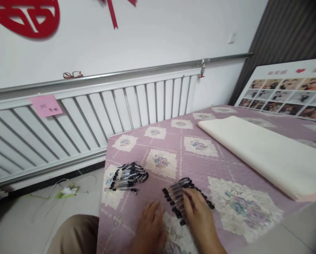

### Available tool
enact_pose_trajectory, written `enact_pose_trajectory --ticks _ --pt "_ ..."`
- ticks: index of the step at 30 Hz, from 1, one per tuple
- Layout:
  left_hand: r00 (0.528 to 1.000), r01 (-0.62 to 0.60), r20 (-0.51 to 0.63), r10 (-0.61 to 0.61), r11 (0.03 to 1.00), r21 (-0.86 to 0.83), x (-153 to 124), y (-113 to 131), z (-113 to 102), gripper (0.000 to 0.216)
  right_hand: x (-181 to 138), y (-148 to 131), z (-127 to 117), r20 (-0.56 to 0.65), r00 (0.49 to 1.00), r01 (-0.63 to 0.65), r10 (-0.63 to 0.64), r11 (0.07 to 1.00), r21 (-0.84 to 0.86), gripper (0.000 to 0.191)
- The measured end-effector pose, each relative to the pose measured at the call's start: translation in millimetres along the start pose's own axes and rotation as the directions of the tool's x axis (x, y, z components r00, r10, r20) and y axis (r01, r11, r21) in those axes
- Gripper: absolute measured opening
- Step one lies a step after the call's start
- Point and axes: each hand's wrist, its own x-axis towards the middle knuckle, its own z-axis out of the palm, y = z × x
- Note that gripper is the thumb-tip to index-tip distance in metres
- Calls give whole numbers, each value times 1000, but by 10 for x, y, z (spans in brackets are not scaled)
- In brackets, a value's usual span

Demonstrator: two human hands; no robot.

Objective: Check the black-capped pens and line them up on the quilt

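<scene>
A row of black-capped pens (176,194) with clear barrels lies side by side on the flowered tablecloth (189,164). My right hand (200,215) is over the right part of this row, its thumb and fingers bent together against the pens and hiding some of them. Just left of the row, my left hand (150,225) is low over the cloth, smeared by motion, and I cannot tell how its fingers are set. Farther left, near the table's left edge, a looser pile of similar pens (127,176) lies with some crossing over others.
A folded cream-coloured cloth or pad (263,151) covers the table's right side. Behind it leans a photo board (287,91). A white radiator (147,102) with a pink note (46,106) runs along the wall. Glasses (72,74) rest on the pipe. A power strip (68,191) lies on the floor.
</scene>
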Motion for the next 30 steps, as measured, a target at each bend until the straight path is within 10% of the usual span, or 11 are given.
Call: enact_pose_trajectory --ticks 9,30 --pt "972 201 -149 -184 974 107 217 -810 -494 40 -321 -548 704 266 889 359 -373 928 103 26" --pt "937 345 16 -348 934 97 353 -769 -589 13 -266 -599 850 426 873 218 -237 971 93 20"
